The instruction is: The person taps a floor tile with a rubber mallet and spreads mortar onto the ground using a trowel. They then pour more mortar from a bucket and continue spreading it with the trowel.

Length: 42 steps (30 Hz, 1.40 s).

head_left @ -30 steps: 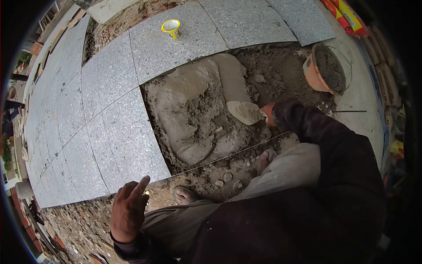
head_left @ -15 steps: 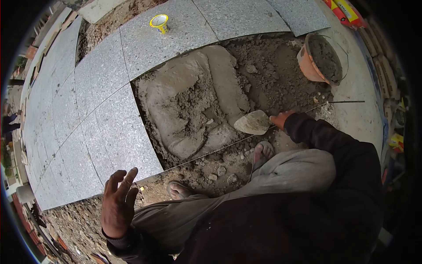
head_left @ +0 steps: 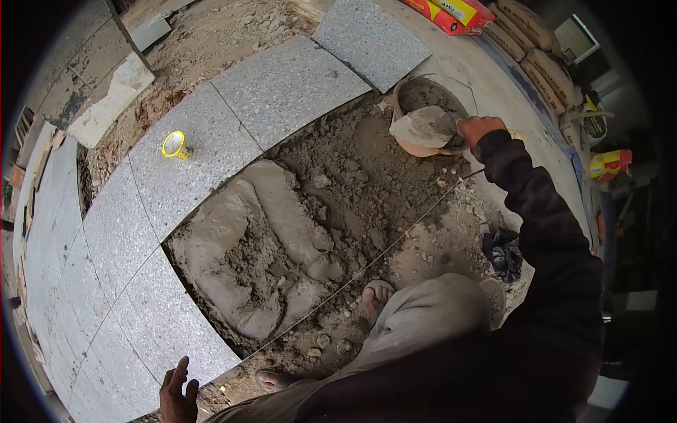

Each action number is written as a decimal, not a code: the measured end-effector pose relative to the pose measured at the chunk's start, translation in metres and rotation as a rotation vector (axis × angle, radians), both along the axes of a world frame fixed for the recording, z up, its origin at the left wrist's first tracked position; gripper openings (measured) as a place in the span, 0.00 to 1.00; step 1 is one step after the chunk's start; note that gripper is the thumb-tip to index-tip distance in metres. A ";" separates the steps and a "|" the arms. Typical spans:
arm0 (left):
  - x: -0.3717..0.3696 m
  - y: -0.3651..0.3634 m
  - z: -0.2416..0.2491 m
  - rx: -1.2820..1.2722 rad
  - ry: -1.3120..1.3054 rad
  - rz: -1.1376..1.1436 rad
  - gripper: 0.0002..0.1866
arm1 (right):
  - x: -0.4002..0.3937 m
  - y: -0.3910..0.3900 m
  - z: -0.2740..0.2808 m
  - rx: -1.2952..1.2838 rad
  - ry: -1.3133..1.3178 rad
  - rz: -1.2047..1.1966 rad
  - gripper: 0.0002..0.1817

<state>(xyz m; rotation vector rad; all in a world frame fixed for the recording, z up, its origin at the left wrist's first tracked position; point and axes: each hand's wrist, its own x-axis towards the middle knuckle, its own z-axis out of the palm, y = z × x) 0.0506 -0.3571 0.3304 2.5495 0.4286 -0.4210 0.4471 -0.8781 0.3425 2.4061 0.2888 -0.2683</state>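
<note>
My right hand (head_left: 481, 132) is closed round the handle of a trowel (head_left: 424, 127), whose mortar-smeared blade lies over the front rim of an orange bucket (head_left: 423, 150). Grey mortar (head_left: 431, 95) fills much of that bucket. My left hand (head_left: 178, 395) hovers with fingers apart near the edge of the speckled grey tiles (head_left: 176, 310), holding nothing. Between the tiles and my feet lies a bed of wet mortar (head_left: 218, 240), smoothed in broad ridges with a rough, crumbly middle.
A taut string (head_left: 374, 262) runs across in front of my feet. A yellow-and-white cup (head_left: 174, 145) stands on the tiles. Cement bags (head_left: 546, 77) and a red-yellow bag (head_left: 451, 14) are at the far right. A black plastic bag (head_left: 502, 254) lies by my right knee.
My right hand has carried the trowel from beside the mortar bed up to the bucket. The view has turned right, and my left hand appears lower in it.
</note>
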 end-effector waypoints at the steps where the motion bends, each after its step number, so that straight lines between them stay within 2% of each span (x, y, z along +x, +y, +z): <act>1: 0.000 0.004 -0.004 -0.003 0.014 -0.004 0.30 | 0.021 -0.014 0.007 -0.083 -0.089 -0.019 0.11; 2: 0.005 0.003 0.005 -0.008 -0.079 -0.077 0.22 | 0.043 -0.029 0.009 -0.180 -0.124 -0.042 0.10; 3: 0.004 0.004 0.008 -0.039 0.181 0.149 0.24 | 0.068 -0.051 0.003 -0.269 -0.188 -0.052 0.10; 5: -0.006 0.007 0.003 -0.076 0.123 0.205 0.28 | 0.105 -0.066 -0.004 -0.331 -0.171 -0.150 0.10; 6: -0.010 0.002 0.011 -0.016 0.134 0.255 0.33 | 0.117 -0.065 -0.017 -0.346 -0.109 -0.144 0.11; 7: -0.017 -0.002 0.013 0.111 0.109 0.267 0.36 | 0.128 -0.063 -0.039 -0.360 -0.043 -0.137 0.11; 8: -0.017 -0.013 0.022 0.121 0.074 0.314 0.37 | 0.141 -0.062 -0.064 -0.377 0.018 -0.128 0.12; 9: -0.017 -0.022 0.027 0.132 0.040 0.359 0.38 | 0.161 -0.073 -0.115 -0.363 0.088 -0.101 0.13; 10: -0.029 -0.018 0.024 0.129 0.067 0.409 0.38 | 0.152 -0.051 -0.131 -0.338 0.126 -0.061 0.13; 11: -0.036 -0.017 0.018 0.174 -0.018 0.322 0.38 | 0.148 -0.043 -0.133 -0.319 0.150 -0.055 0.14; 14: -0.049 -0.017 0.013 0.236 0.191 0.430 0.40 | 0.133 -0.026 -0.114 -0.255 0.240 -0.100 0.14; 16: -0.046 -0.017 0.008 0.171 0.157 0.374 0.40 | 0.116 -0.019 -0.090 -0.190 0.291 -0.232 0.12; 19: -0.029 -0.019 0.008 0.168 0.086 0.251 0.39 | 0.086 -0.018 -0.064 -0.112 0.328 -0.223 0.18; 21: -0.030 -0.011 0.002 0.155 0.077 0.201 0.38 | 0.072 -0.030 -0.064 0.075 0.283 -0.301 0.22; 22: -0.017 -0.020 0.007 0.140 0.079 0.256 0.38 | 0.067 -0.035 -0.064 0.169 0.259 -0.334 0.24; 25: 0.007 -0.025 0.016 0.166 0.101 0.132 0.32 | 0.055 -0.041 -0.054 0.303 0.173 -0.410 0.25; 27: 0.004 -0.025 0.006 0.117 0.175 0.253 0.32 | 0.057 -0.076 -0.074 0.458 0.045 -0.289 0.26; 28: 0.002 -0.024 0.005 0.145 0.193 0.186 0.33 | 0.061 -0.099 -0.082 0.631 0.056 -0.142 0.24; 29: 0.001 -0.024 0.004 0.097 0.117 0.161 0.32 | 0.066 -0.104 -0.080 0.663 0.161 -0.185 0.28; 30: 0.002 -0.027 0.008 0.109 0.130 0.169 0.31 | 0.071 -0.118 -0.088 0.854 0.246 -0.227 0.26; 31: 0.002 -0.029 0.011 0.150 0.154 0.167 0.30 | 0.074 -0.133 -0.098 1.047 0.246 -0.082 0.22; 32: -0.003 -0.029 0.011 0.131 0.132 0.180 0.29 | 0.069 -0.120 -0.092 1.180 0.275 0.009 0.16; 33: -0.007 -0.028 0.010 0.117 0.095 0.175 0.29 | 0.046 -0.077 -0.066 1.110 0.280 0.042 0.10; 35: -0.013 -0.031 0.015 0.123 0.165 0.226 0.28 | 0.009 -0.014 -0.032 1.108 0.377 -0.231 0.09; 37: -0.017 -0.033 0.020 0.118 0.170 0.241 0.27 | -0.018 0.019 -0.032 1.232 0.483 -0.148 0.11; 38: -0.021 -0.034 0.021 0.126 0.161 0.242 0.28 | -0.030 0.033 -0.045 1.301 0.431 0.236 0.12; 40: -0.030 -0.039 0.025 0.134 0.140 0.265 0.27 | -0.044 0.073 -0.052 1.330 0.595 0.687 0.14; 41: -0.036 -0.042 0.028 0.138 0.132 0.279 0.27 | -0.049 0.106 -0.051 1.298 0.825 0.743 0.15; 42: -0.041 -0.047 0.032 0.154 0.132 0.282 0.27 | -0.056 0.145 -0.059 1.166 1.329 0.433 0.14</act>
